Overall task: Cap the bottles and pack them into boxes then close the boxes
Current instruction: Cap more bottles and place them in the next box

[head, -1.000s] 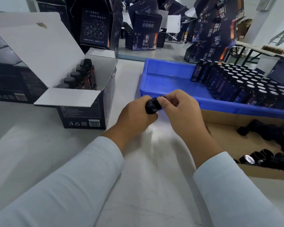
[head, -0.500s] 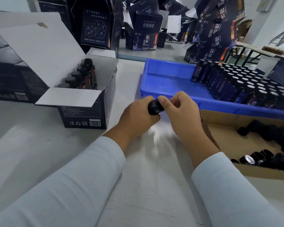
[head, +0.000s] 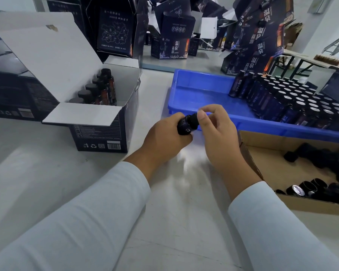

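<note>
Left hand [head: 164, 137] is gripping a dark bottle [head: 184, 127] above the white table [head: 37, 173], while the right hand [head: 216, 132] is pinching its black cap [head: 193, 119] with thumb and fingertips. An open box [head: 98, 132] holding capped bottles is standing to the left, near a blue tray [head: 200, 89].
</note>
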